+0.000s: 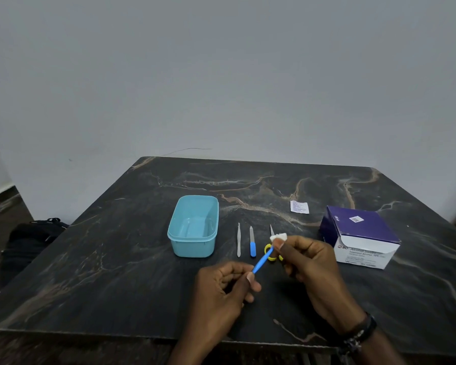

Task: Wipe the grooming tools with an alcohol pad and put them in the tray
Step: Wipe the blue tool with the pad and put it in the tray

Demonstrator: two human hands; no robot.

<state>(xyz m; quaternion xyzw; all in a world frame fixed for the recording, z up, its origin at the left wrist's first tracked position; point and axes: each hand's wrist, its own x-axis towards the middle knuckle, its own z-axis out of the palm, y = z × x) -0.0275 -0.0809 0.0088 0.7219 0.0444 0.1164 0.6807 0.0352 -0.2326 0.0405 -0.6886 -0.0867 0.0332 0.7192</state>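
Note:
My left hand [225, 288] pinches the near end of a thin blue-handled tool [262, 260] that slants up to the right. My right hand [307, 262] pinches a white alcohol pad [278, 237] around the tool's far end, hiding its tip. On the dark marble table lie a metal tweezer [238, 240], a blue-handled nail file [252, 243] and yellow-handled scissors [270, 248], the scissors partly behind the held tool. The light blue plastic tray [178, 239] stands to their left with nothing visible inside.
A purple and white box of alcohol swabs [361, 237] stands open at the right. A torn white sachet wrapper [299, 207] lies behind the tools. A black bag [29, 241] sits on the floor to the left. A grey wall rises behind the table.

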